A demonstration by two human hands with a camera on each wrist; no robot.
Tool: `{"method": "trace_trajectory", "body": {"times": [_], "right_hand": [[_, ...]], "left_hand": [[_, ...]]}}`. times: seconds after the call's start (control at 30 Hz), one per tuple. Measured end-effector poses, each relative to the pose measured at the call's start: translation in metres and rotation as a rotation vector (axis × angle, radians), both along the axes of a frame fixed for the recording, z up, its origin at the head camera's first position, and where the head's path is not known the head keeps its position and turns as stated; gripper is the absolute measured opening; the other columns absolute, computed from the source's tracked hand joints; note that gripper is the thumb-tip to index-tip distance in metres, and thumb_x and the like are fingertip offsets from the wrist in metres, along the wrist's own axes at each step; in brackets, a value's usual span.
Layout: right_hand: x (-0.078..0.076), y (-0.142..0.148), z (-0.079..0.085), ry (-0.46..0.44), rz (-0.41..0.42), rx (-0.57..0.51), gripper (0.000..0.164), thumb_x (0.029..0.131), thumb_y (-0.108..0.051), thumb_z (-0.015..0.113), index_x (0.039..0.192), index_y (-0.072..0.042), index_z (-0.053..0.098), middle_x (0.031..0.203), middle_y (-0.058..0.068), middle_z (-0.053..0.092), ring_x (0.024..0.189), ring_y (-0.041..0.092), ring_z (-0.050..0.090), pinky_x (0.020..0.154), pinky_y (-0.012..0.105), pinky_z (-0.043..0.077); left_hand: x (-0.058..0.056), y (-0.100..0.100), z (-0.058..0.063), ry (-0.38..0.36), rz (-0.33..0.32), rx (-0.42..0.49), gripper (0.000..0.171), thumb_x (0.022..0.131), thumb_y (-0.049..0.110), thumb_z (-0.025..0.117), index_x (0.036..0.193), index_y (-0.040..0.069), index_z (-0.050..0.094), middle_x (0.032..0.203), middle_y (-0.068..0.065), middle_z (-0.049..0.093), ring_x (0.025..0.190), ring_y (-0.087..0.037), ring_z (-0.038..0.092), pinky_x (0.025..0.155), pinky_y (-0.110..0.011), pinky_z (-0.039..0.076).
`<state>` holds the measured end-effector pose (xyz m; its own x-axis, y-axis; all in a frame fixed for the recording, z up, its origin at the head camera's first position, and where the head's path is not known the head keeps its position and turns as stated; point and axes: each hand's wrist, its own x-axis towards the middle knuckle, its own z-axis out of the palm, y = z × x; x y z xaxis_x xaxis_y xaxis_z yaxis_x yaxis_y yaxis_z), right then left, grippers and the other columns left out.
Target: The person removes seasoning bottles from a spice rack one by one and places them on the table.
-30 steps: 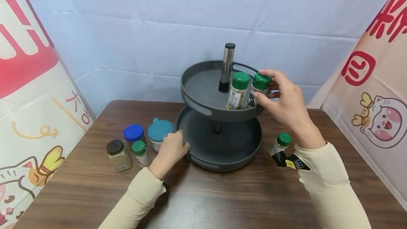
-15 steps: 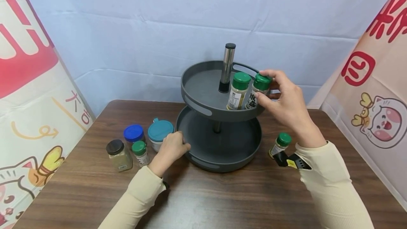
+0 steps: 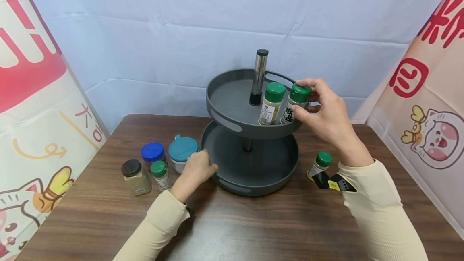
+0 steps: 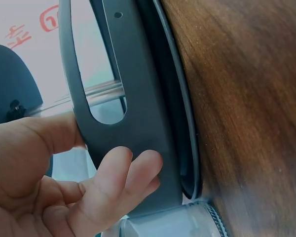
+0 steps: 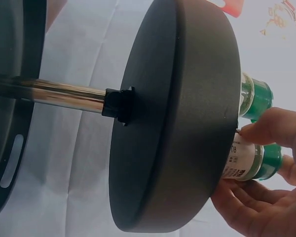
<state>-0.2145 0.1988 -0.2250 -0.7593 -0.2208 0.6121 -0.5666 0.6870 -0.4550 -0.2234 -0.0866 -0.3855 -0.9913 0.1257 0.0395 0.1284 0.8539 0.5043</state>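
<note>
My right hand (image 3: 326,112) grips a spice jar (image 3: 290,110) with a green lid and black lettering, standing at the right side of the upper tray (image 3: 232,88). A second green-lidded spice jar (image 3: 269,108) stands just left of it. Both trays belong to a grey two-tier turntable rack (image 3: 259,73) with a metal post. My left hand (image 3: 195,170) pinches the left rim of the lower tray (image 3: 250,172); in the left wrist view the thumb is over the rim (image 4: 101,136) and the fingers are outside it. The right wrist view shows the right fingers (image 5: 237,200) around the jar's body.
Left of the rack stand a teal-lidded container (image 3: 183,149), a blue-lidded jar (image 3: 152,152), a black-lidded jar (image 3: 137,178) and a small green-lidded jar (image 3: 161,175). Another green-lidded jar (image 3: 320,164) stands on the wooden table (image 3: 268,224) near the right wrist.
My right hand and the spice jar in it have shifted very slightly to the right. The left hand stays at the lower tray's rim.
</note>
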Motion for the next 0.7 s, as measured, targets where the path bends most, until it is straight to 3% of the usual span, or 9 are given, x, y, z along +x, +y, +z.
{"method": "trace_trajectory", "body": {"times": [0.13,0.4,0.6,0.7], "right_hand": [[0.0002,0.0000,0.0000,-0.002,0.006,-0.010,0.048,0.079,-0.005,0.063,0.124,-0.006,0.047,0.101,0.012,0.059,0.084,0.018,0.059,0.068,0.011,0.045],[0.0012,0.0002,0.0005,0.007,-0.002,-0.013,0.048,0.078,-0.005,0.064,0.123,-0.006,0.048,0.101,0.011,0.058,0.085,0.016,0.058,0.069,0.016,0.048],[0.0053,0.0002,0.0056,0.067,0.007,-0.070,0.049,0.075,-0.001,0.066,0.121,-0.005,0.051,0.099,0.005,0.056,0.085,0.008,0.054,0.069,0.009,0.044],[0.0079,-0.0001,0.0097,0.096,0.023,-0.116,0.050,0.073,0.001,0.068,0.120,-0.005,0.052,0.099,0.002,0.055,0.085,0.006,0.054,0.069,0.009,0.045]], "left_hand": [[0.0017,0.0005,0.0010,-0.016,-0.005,0.007,0.023,0.077,0.017,0.063,0.067,0.009,0.043,0.053,0.000,0.036,0.043,-0.013,0.033,0.040,-0.026,0.029],[0.0024,0.0013,0.0016,-0.006,-0.008,-0.016,0.020,0.076,0.019,0.063,0.071,0.005,0.050,0.055,-0.002,0.042,0.045,-0.014,0.039,0.041,-0.027,0.032],[0.0028,0.0017,0.0025,0.035,-0.014,-0.066,0.030,0.078,0.020,0.063,0.093,-0.005,0.058,0.060,-0.007,0.050,0.050,-0.019,0.048,0.044,-0.033,0.041],[0.0042,0.0016,0.0023,0.051,-0.020,-0.069,0.030,0.080,0.019,0.061,0.096,-0.006,0.058,0.061,-0.009,0.051,0.051,-0.020,0.048,0.045,-0.034,0.042]]}}
